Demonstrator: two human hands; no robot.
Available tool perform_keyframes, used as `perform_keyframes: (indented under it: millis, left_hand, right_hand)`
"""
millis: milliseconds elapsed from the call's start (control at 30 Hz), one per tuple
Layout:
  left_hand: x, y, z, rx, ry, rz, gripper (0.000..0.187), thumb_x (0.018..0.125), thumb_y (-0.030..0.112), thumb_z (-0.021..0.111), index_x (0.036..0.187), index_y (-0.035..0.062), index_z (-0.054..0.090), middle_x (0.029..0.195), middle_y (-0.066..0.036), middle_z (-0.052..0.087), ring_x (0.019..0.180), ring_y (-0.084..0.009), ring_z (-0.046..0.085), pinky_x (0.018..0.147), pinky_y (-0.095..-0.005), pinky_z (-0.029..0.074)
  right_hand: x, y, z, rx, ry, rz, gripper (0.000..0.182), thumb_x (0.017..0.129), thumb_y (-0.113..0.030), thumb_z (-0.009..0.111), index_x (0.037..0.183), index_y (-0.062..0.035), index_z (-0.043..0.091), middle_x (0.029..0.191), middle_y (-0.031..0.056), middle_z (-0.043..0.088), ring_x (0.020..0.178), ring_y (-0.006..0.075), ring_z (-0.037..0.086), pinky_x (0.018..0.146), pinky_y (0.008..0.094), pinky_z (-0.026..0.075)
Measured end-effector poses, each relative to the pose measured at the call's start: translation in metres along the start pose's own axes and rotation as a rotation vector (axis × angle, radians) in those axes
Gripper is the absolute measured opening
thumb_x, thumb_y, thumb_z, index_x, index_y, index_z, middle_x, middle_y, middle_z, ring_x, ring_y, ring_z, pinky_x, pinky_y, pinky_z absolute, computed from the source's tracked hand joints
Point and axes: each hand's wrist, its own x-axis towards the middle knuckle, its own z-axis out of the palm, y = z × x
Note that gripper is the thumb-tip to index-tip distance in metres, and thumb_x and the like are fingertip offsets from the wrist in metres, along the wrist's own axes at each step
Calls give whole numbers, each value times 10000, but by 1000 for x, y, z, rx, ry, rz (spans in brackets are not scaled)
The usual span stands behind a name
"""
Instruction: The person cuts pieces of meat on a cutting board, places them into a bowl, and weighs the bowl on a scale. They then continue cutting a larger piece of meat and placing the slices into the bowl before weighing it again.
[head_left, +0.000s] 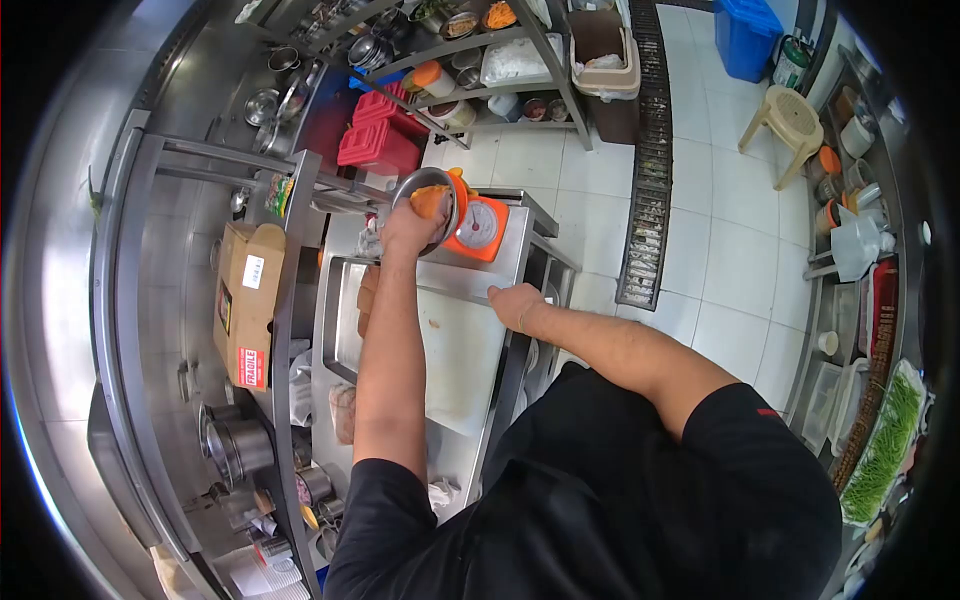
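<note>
My left hand [408, 230] reaches into a round metal bowl [405, 187], its fingers closed around an orange piece of food [430, 203]. The bowl sits at or on an orange kitchen scale [488, 245] with a round dial; the contact beneath it is hidden. My right hand [514, 306] rests at the edge of the steel counter [500, 274], fingers curled and holding nothing I can see. Between my arms lies a white cutting board [455, 355] with a small orange scrap on it.
A steel shelf at left carries a cardboard box [250, 290] and metal pots [240, 447]. Beyond the counter stand red bins [372, 147] and a rack with food containers. A floor drain [645, 200] and a plastic stool [788, 115] are at right, beside shelves with green herbs [885, 450].
</note>
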Motion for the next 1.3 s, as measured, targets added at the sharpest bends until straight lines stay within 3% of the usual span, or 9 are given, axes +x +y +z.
perform_keyframes:
  millis: [333, 433, 533, 633, 800, 900, 1067, 1167, 1300]
  left_hand:
    - [1, -3, 3, -73, 48, 62, 1053, 728, 641, 851, 1496, -2, 526, 1330, -236, 701, 1249, -362, 679, 1063, -446, 528]
    - [1, -1, 4, -122, 114, 94, 836, 735, 549, 881, 1328, 22, 617, 1249, -230, 731, 1183, -387, 702, 1030, -467, 537]
    - [6, -2, 5, -76, 57, 93, 1009, 722, 602, 875, 1457, -14, 560, 1303, -245, 708, 1210, -368, 695, 1033, -443, 547]
    - [9, -9, 6, -150, 15, 117, 908, 717, 521, 904, 1396, -5, 608, 1271, -247, 714, 1163, -378, 707, 1009, -443, 551]
    - [-44, -16, -16, -397, 504, 225, 744, 700, 330, 910, 1308, 12, 623, 1242, -190, 700, 1164, -374, 679, 1004, -472, 531]
    - [-100, -36, -26, -249, 653, 223, 761, 681, 298, 904, 1337, 49, 609, 1255, -160, 676, 1194, -372, 638, 1031, -495, 491]
    - [-178, -97, 42, -240, 410, 32, 742, 681, 291, 884, 1326, 64, 596, 1256, -133, 648, 1223, -353, 596, 1047, -497, 440]
    - [-213, -120, 97, -435, 60, -188, 741, 697, 339, 879, 1317, 46, 599, 1228, -141, 658, 1201, -347, 607, 1048, -492, 442]
    - [-248, -118, 156, -179, 154, -276, 686, 749, 387, 878, 1292, 59, 616, 1321, -151, 603, 1276, -339, 558, 1081, -492, 403]
  right_hand:
    - [-1, -1, -2, -14, 25, 13, 269, 1017, -116, 519, 1229, 14, 623, 1046, 231, 769, 958, 411, 769, 778, 515, 626]
    - [-2, -2, -4, -18, 17, 18, 271, 1012, -112, 523, 1230, 16, 620, 1047, 231, 769, 967, 412, 768, 789, 512, 626]
    - [-4, -3, -6, -3, 19, 8, 272, 1006, -106, 526, 1231, 16, 619, 1051, 236, 767, 975, 415, 766, 803, 512, 624]
    - [-5, -2, -7, -17, 8, -6, 266, 999, -100, 524, 1219, 17, 617, 1054, 246, 765, 980, 419, 764, 813, 517, 619]
    - [-4, 2, -3, -12, 26, -6, 248, 997, -104, 520, 1195, 15, 612, 1043, 252, 763, 980, 423, 762, 819, 521, 613]
    - [0, 6, 2, -8, 24, -42, 261, 983, -126, 565, 1201, 16, 591, 1014, 253, 761, 961, 425, 758, 819, 522, 606]
    - [-15, 6, -5, -36, 6, -55, 302, 963, -204, 665, 1166, 2, 581, 960, 238, 757, 933, 422, 749, 808, 533, 595]
    - [-33, -4, -17, -21, -19, -65, 299, 974, -228, 672, 1150, -6, 577, 946, 232, 754, 926, 417, 747, 799, 533, 590]
    - [-51, -19, -26, -33, -62, -90, 296, 986, -246, 677, 1138, -14, 576, 912, 214, 750, 909, 416, 741, 788, 527, 581]
